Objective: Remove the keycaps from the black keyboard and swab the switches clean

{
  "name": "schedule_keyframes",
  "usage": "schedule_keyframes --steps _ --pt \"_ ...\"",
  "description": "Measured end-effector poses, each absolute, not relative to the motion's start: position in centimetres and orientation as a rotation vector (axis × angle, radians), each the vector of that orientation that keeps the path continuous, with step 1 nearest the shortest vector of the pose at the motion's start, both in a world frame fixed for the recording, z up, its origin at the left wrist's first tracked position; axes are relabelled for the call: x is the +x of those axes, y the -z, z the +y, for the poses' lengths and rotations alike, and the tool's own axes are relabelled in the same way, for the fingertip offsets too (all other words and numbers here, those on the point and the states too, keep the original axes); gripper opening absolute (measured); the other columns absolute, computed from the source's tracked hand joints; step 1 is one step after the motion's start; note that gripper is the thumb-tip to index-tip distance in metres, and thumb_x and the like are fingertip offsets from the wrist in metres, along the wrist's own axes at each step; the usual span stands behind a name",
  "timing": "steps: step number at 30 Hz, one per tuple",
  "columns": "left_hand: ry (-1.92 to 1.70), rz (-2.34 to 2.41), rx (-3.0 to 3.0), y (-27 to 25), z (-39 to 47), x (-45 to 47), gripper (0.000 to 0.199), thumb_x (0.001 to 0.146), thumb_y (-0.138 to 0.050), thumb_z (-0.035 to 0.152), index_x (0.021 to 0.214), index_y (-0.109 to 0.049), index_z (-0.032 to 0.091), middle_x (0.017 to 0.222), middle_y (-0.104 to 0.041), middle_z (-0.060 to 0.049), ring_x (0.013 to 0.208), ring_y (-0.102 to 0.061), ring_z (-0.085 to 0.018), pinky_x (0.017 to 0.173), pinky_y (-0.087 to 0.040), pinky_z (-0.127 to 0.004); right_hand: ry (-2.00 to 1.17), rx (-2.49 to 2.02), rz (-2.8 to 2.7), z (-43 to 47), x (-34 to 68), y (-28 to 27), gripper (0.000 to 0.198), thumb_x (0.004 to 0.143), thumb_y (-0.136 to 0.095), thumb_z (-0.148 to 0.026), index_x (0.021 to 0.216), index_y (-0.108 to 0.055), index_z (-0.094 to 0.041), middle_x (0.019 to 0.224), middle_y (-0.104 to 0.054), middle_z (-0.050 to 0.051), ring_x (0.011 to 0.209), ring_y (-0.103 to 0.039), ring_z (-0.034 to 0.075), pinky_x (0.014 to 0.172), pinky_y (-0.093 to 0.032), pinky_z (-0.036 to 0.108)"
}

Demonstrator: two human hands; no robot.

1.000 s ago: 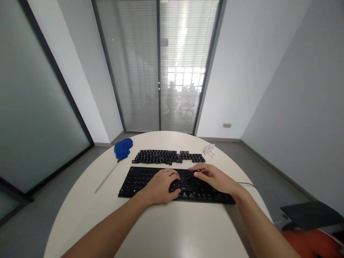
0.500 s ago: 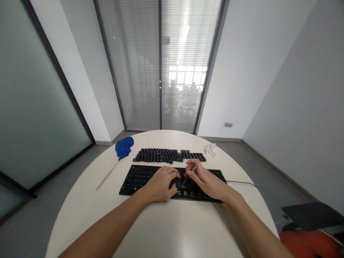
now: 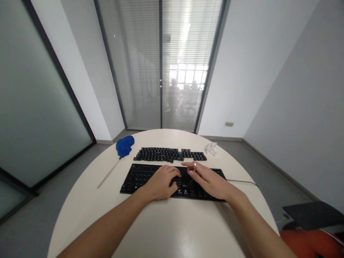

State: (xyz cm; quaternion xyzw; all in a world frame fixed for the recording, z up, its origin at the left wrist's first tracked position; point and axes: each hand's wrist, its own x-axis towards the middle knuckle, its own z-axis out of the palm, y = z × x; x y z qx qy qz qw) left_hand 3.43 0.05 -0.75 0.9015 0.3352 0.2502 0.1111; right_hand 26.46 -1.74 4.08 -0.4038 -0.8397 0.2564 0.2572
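A black keyboard lies on the round white table, with many keycaps off its deck. My left hand rests on its middle, fingers bent over the deck and thumb apart from the index finger. Just to the right is my right hand, its thumb and fingers closed around a slim metal tool. Its index finger points out to the left. The tool's lower end is hard to see against the black keyboard, so I cannot tell its exact kind. Loose black keycaps lie in rows behind the keyboard.
A blue cloth and a thin pale stick lie at the left of the white table. Crumpled white tissue sits at the back right. A black cable runs off the right edge, near a chair.
My right hand has turned slightly and its index finger has straightened to the left. The tool now shows less of its length. My left hand stays nearly in place.
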Motion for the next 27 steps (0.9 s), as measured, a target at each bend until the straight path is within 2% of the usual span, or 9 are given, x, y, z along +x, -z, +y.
schedule_keyframes --steps 2,5,7,12,20,24,27 --pt "-0.736 0.988 2.646 0.7 0.0 3.5 0.033 0.079 -0.057 0.014 0.110 -0.064 0.022 0.119 -0.066 -0.006 0.113 -0.056 -0.024 0.107 -0.041 -0.041 -0.720 -1.112 -2.257 -1.5 27.0 -4.1 0.036 0.100 -0.041 -0.046 0.122 -0.061 -0.024 0.127 -0.063 0.008 0.115 -0.058 0.025 0.104 -0.042 0.040" --pt "-0.736 0.995 2.644 0.7 0.0 3.5 0.031 0.080 -0.058 0.016 0.110 -0.064 0.021 0.119 -0.066 -0.006 0.113 -0.056 -0.025 0.106 -0.041 -0.042 -0.843 -1.162 -2.173 -1.1 28.2 -4.0 0.038 0.097 -0.046 -0.051 0.103 -0.067 -0.020 0.122 -0.066 0.011 0.097 -0.064 0.024 0.086 -0.052 0.039" --pt "-0.740 0.996 2.642 0.7 0.0 3.6 0.030 0.080 -0.060 0.019 0.110 -0.064 0.021 0.119 -0.066 -0.007 0.113 -0.056 -0.025 0.106 -0.041 -0.041 -0.900 -1.188 -2.131 -0.9 29.1 -3.9 0.039 0.094 -0.051 -0.054 0.098 -0.069 -0.019 0.115 -0.069 0.011 0.092 -0.064 0.024 0.078 -0.053 0.037" --pt "-0.741 0.989 2.642 0.8 0.0 3.6 0.029 0.081 -0.064 0.025 0.110 -0.063 0.022 0.120 -0.065 -0.007 0.113 -0.056 -0.026 0.105 -0.041 -0.042 -1.132 -1.194 -2.068 -0.6 30.7 -4.0 0.043 0.087 -0.061 -0.054 0.109 -0.071 -0.019 0.103 -0.073 0.009 0.091 -0.066 0.023 0.081 -0.052 0.036" --pt "-0.739 0.986 2.657 0.8 0.0 3.8 0.027 0.082 -0.063 0.027 0.109 -0.063 0.021 0.119 -0.065 -0.007 0.112 -0.056 -0.025 0.104 -0.041 -0.042 -1.164 -1.216 -2.094 -0.3 32.3 -4.2 0.046 0.083 -0.067 -0.052 0.116 -0.073 -0.019 0.109 -0.073 0.010 0.093 -0.065 0.024 0.079 -0.050 0.034" --pt "-0.756 0.969 2.661 0.9 0.0 3.8 0.027 0.082 -0.063 0.026 0.109 -0.063 0.021 0.118 -0.065 -0.007 0.112 -0.056 -0.025 0.104 -0.042 -0.042 -1.167 -1.184 -2.143 -0.1 32.6 -4.1 0.043 0.082 -0.070 -0.050 0.113 -0.075 -0.020 0.112 -0.071 0.009 0.097 -0.064 0.024 0.083 -0.049 0.035" --pt "-0.765 0.970 2.657 1.0 0.0 3.7 0.027 0.082 -0.064 0.026 0.109 -0.063 0.021 0.118 -0.065 -0.007 0.112 -0.056 -0.025 0.104 -0.042 -0.042 -1.226 -1.200 -2.111 0.0 32.7 -3.9 0.043 0.078 -0.074 -0.049 0.110 -0.076 -0.020 0.102 -0.074 0.008 0.091 -0.065 0.023 0.079 -0.049 0.033"
